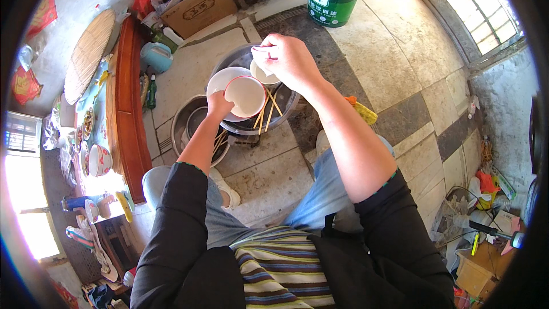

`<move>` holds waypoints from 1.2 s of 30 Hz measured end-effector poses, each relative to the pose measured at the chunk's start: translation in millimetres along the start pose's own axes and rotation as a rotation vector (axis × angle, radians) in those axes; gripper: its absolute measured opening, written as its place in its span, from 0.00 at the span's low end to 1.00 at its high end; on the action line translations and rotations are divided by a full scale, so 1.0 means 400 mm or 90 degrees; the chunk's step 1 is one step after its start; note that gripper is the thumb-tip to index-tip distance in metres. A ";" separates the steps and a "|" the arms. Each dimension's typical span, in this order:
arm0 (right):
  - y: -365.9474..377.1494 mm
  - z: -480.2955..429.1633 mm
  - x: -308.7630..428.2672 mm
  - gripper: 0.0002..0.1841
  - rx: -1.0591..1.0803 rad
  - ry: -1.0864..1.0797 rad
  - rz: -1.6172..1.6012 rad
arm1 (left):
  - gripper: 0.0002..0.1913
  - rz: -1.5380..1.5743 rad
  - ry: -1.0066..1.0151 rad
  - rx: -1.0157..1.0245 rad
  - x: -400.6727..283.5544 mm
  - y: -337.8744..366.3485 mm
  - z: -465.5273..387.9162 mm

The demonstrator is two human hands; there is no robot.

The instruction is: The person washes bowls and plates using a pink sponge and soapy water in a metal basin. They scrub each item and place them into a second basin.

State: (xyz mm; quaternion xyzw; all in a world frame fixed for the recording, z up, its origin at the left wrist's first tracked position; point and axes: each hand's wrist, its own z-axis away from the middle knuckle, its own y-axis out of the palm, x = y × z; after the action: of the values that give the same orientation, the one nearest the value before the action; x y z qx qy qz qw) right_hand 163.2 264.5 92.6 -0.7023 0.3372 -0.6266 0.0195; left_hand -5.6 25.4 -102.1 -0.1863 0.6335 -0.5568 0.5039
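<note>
My left hand [219, 105] grips a white bowl with a red rim [248, 96], its thumb over the edge. A larger white bowl [216, 83] lies behind and beneath it. Above the far right part of a wide metal basin [223, 58], my right hand [289, 58] is raised with its fingers curled together; what they may hold is hidden. A smaller white bowl [262, 74] shows just below that hand. Several chopsticks [270, 113] lean in the basin. On its near left stands a steel pot [175, 124], with more chopsticks [219, 143] inside.
A wooden table [131, 111] with dishes runs along the left. Beyond the basin are a cardboard box [199, 8], a light-blue jug [156, 56], a green bottle [151, 92] and a green bucket [332, 4]. A yellow item [364, 113] lies right of the basin.
</note>
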 end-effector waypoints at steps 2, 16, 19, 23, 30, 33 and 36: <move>0.009 0.000 0.010 0.10 0.016 0.007 -0.006 | 0.21 -0.049 -0.034 0.054 0.026 0.011 -0.006; 0.007 -0.002 -0.014 0.11 0.010 0.003 0.005 | 0.27 0.163 -0.035 -0.128 -0.114 -0.069 0.075; 0.011 -0.001 0.008 0.12 0.030 0.001 0.016 | 0.26 -0.063 0.159 -0.262 -0.048 -0.017 0.108; 0.002 0.000 0.015 0.13 0.030 0.015 0.034 | 0.25 -0.114 0.119 -0.234 -0.097 0.020 0.124; 0.007 -0.001 -0.009 0.13 0.027 0.004 0.017 | 0.19 0.058 -0.063 -0.116 -0.133 -0.013 0.049; 0.009 -0.002 0.002 0.12 0.025 -0.004 0.018 | 0.22 0.139 -0.133 0.001 -0.022 0.000 -0.007; -0.009 0.001 0.007 0.12 0.036 0.035 0.007 | 0.23 0.025 -0.152 0.102 -0.008 0.026 -0.005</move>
State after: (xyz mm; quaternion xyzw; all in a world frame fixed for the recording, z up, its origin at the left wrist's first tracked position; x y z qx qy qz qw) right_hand 165.0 266.0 96.5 -0.6822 0.3237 -0.6547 0.0331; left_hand -2.5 32.1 -110.3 -0.1980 0.5257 -0.5698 0.5999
